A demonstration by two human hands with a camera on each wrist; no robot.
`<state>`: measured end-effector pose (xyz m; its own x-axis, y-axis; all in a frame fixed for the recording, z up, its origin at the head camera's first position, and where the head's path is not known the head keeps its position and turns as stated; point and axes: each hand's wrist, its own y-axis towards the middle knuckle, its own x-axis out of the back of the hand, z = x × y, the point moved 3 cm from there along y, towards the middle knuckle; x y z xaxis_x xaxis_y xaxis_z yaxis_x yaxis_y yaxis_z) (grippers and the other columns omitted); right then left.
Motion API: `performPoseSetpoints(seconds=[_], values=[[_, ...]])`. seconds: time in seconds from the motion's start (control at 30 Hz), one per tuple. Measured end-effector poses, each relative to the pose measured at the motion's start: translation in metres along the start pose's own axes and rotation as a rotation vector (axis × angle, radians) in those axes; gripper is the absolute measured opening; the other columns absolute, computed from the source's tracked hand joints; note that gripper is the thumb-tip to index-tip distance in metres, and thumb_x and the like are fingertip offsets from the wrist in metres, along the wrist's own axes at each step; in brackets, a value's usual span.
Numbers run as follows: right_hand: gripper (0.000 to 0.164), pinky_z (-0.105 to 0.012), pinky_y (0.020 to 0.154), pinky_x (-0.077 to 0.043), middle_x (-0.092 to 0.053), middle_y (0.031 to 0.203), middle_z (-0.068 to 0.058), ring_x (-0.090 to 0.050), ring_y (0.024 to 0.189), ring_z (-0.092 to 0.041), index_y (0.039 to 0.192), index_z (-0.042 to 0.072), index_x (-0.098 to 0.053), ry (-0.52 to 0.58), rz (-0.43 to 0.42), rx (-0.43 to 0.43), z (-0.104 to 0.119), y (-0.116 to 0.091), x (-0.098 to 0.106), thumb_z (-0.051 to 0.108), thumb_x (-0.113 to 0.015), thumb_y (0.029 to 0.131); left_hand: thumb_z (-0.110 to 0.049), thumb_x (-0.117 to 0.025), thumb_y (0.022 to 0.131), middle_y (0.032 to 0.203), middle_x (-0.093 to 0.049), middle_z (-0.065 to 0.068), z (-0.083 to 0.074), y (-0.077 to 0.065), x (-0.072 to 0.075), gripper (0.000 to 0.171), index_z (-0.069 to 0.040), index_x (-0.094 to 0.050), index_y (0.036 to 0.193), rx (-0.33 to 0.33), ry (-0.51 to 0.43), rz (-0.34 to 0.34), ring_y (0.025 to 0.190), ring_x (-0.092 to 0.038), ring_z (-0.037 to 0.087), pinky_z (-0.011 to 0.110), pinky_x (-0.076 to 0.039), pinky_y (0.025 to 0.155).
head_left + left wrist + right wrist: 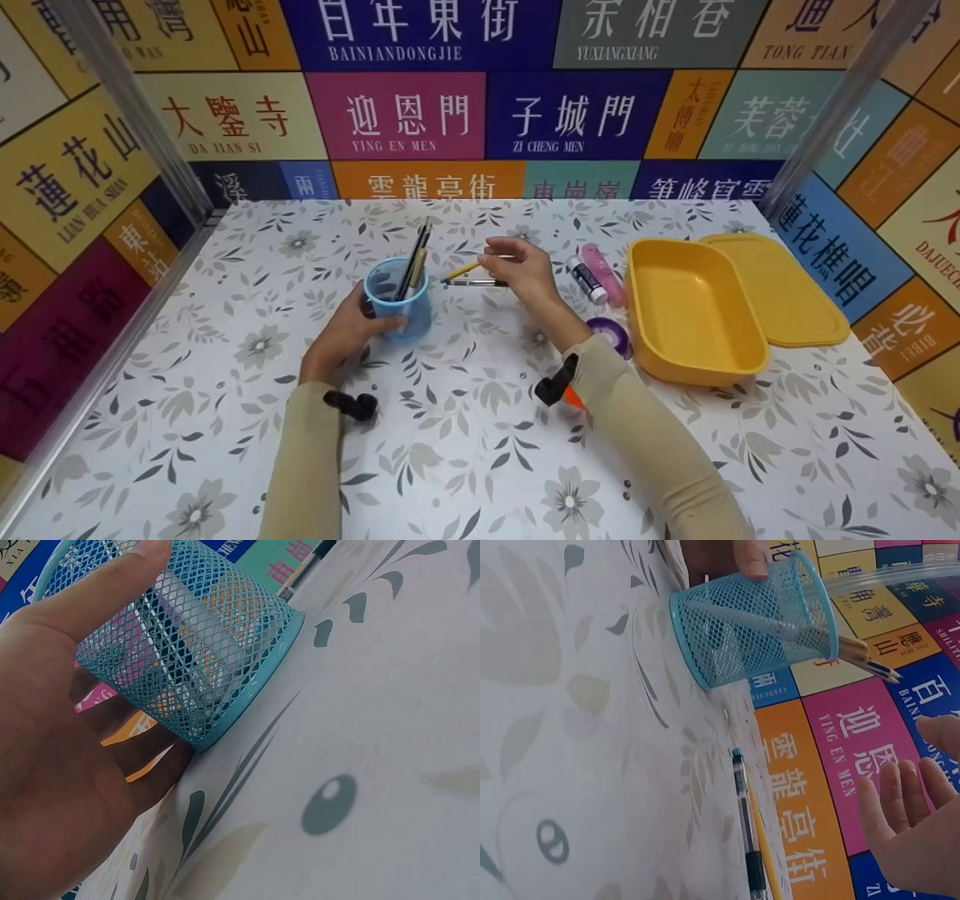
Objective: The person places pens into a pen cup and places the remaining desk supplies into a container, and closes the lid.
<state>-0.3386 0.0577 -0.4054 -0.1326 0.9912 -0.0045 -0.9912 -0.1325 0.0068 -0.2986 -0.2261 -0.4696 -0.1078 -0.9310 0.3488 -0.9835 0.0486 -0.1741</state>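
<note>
My left hand [346,328] grips a light blue mesh pen cup [414,321], thumb along the near side and fingers behind it. The cup stands upright on the tabletop with several pens and brush-like sticks [413,264] leaning in it. To the right of the cup, a clear-barrelled pen [748,829] and a yellow pencil [461,271] lie side by side on the table. Over their right ends is my right hand [523,274], fingers loosely bent. In the right wrist view nothing shows between its fingers, and the hand is apart from the pen and pencil.
At the right sits a yellow plastic box [694,300], its lid [799,292] beside it. Left of the box lie a glue stick [588,280], a pink item [602,271] and a purple ring [619,337]. Something orange [574,398] peeks out under the right wrist. Patterned panels [405,116] stand behind.
</note>
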Motion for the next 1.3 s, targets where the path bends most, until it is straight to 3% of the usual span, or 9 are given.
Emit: performPoseSetpoints(seconds=[0.13,0.3,0.4,0.53,0.73,0.83,1.03,1.3], values=[[0.036,-0.047,0.104,-0.053,-0.067,0.121,-0.008,-0.066,0.106,-0.016,0.124,0.011,-0.067,-0.103,0.06,0.004,-0.001,0.005,0.01,0.019,-0.075,0.09,-0.031,-0.088,0.076,0.164,-0.031,0.004,0.0,0.0,0.0,0.107,-0.028,-0.022,0.16,0.024,-0.001,-0.008,0.154,-0.024,0.027,0.049,-0.016,0.129],[0.036,-0.037,0.093,-0.056,-0.065,0.127,-0.015,-0.063,0.116,-0.024,0.125,0.011,-0.067,-0.283,0.131,0.089,0.002,0.012,0.021,0.019,-0.074,0.091,-0.032,-0.088,0.075,0.163,-0.032,0.004,-0.001,-0.001,0.0,0.109,-0.025,-0.02,0.16,0.021,0.01,-0.003,0.154,-0.025,0.027,0.05,-0.016,0.129],[0.036,-0.043,0.092,-0.057,-0.065,0.128,-0.017,-0.061,0.117,-0.025,0.125,0.012,-0.067,-0.351,0.16,0.107,0.004,0.017,0.026,0.019,-0.074,0.091,-0.033,-0.088,0.076,0.163,-0.032,0.005,-0.001,-0.001,0.0,0.11,-0.024,-0.019,0.16,0.017,0.01,0.008,0.154,-0.025,0.027,0.05,-0.017,0.128],[0.038,-0.046,0.095,-0.056,-0.066,0.128,-0.016,-0.061,0.117,-0.025,0.126,0.012,-0.066,-0.395,0.207,0.068,0.001,0.023,0.03,0.019,-0.075,0.09,-0.033,-0.088,0.075,0.164,-0.031,0.005,-0.001,-0.002,0.001,0.112,-0.026,-0.017,0.161,0.014,0.002,0.02,0.154,-0.025,0.028,0.052,-0.016,0.128],[0.038,-0.036,0.097,-0.055,-0.066,0.126,-0.011,-0.059,0.12,-0.024,0.127,0.015,-0.066,-0.454,0.226,0.019,-0.012,0.036,0.04,0.019,-0.076,0.09,-0.034,-0.09,0.073,0.163,-0.031,0.004,-0.005,-0.004,0.0,0.114,-0.025,-0.016,0.16,-0.055,-0.018,0.031,0.153,-0.026,0.027,0.051,-0.015,0.129],[0.038,-0.035,0.096,-0.055,-0.065,0.128,-0.016,-0.059,0.121,-0.026,0.128,0.011,-0.066,-0.475,0.233,0.02,-0.017,0.04,0.043,0.016,-0.074,0.091,-0.031,-0.09,0.074,0.162,-0.033,0.005,-0.007,-0.004,-0.001,0.113,-0.022,-0.017,0.16,-0.082,-0.024,0.021,0.152,-0.028,0.026,0.05,-0.015,0.129],[0.042,-0.033,0.092,-0.056,-0.064,0.127,-0.019,-0.061,0.115,-0.026,0.131,0.005,-0.063,-0.544,0.227,-0.005,-0.024,0.044,0.046,0.012,-0.073,0.091,-0.023,-0.089,0.075,0.161,-0.034,0.003,-0.006,-0.003,-0.005,0.11,-0.023,-0.018,0.16,-0.067,-0.057,0.013,0.152,-0.028,0.025,0.05,-0.013,0.129],[0.046,-0.038,0.095,-0.053,-0.062,0.133,-0.017,-0.061,0.119,-0.029,0.134,0.005,-0.061,-0.608,0.262,-0.135,-0.035,0.049,0.055,0.011,-0.074,0.09,-0.02,-0.09,0.072,0.16,-0.037,-0.002,-0.007,-0.003,-0.006,0.109,-0.03,-0.023,0.158,-0.034,-0.112,0.006,0.152,-0.028,0.023,0.05,-0.013,0.129]])
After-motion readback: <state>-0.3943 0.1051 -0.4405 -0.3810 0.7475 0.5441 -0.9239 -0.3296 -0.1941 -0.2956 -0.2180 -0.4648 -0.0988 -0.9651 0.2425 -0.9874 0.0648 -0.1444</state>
